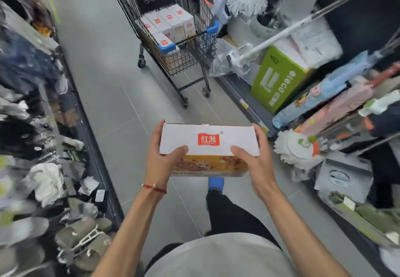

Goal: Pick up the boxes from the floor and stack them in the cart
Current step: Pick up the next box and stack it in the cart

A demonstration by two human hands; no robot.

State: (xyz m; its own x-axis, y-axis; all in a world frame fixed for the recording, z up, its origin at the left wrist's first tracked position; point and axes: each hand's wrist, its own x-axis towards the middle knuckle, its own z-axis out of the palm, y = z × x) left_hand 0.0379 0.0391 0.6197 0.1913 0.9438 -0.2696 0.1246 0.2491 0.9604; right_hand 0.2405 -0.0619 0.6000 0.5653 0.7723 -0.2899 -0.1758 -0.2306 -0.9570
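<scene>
1. White cardboard box (208, 139) with a red logo on top and an orange printed side, held level in the air in front of the person's chest, above the floor (104, 82).
2. Left grip (161, 157) clamps the box's left end: thumb on the top near edge, fingers curled round the far left corner. Red string bracelet (153, 188) on that wrist.
3. Right grip (255, 160) clamps the right end the same way, thumb on top, fingers wrapped round the far right corner.
4. Wire cart (184, 67) with blue handle corners stands ahead on the floor, well apart from the held box.
5. Stacked boxes (168, 20) of the same white type with red logos sit inside the cart, packed side by side.
6. Grey tiled aisle. The left rack (43, 168) holds blurred goods, with slippers low down.
7. Right shelving: green carton (279, 82), white mop head (296, 147), metal mop pole (281, 32).
8. Blue shoe (215, 182) shows under the box.
</scene>
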